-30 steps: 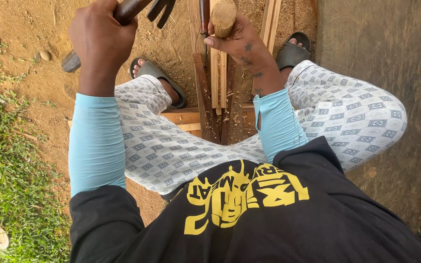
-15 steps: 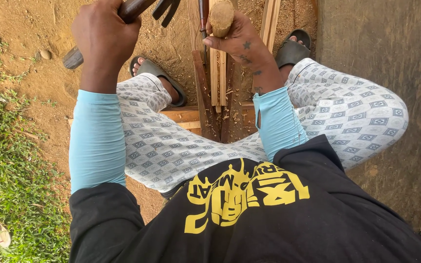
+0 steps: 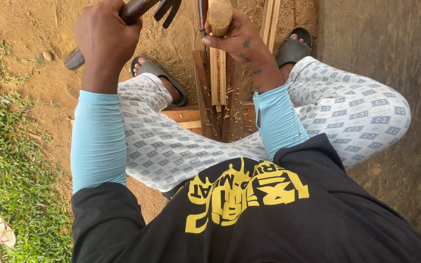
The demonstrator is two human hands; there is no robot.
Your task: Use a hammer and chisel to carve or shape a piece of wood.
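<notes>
My left hand (image 3: 105, 36) is closed around the dark wooden handle of a claw hammer (image 3: 74, 59). Its claw (image 3: 167, 9) shows at the top edge, raised above the ground. My right hand (image 3: 242, 43) grips a round, pale wooden tool handle (image 3: 219, 17), seen end-on and standing upright over a bundle of narrow wooden strips (image 3: 215, 73). A thin dark metal shaft (image 3: 203, 14) runs beside that handle. The tool's tip is hidden. Wood chips lie on the plank (image 3: 186, 116) under the strips, between my knees.
I am crouching in patterned trousers, with feet in dark sandals (image 3: 159, 73) (image 3: 293, 48) on bare soil. Grass (image 3: 10, 160) covers the left side. A grey concrete surface (image 3: 381, 53) runs along the right. More wooden strips (image 3: 271, 19) lie at the top.
Both hands have drifted very slightly to the right while keeping their grips. The hammer stays raised at nearly the same height.
</notes>
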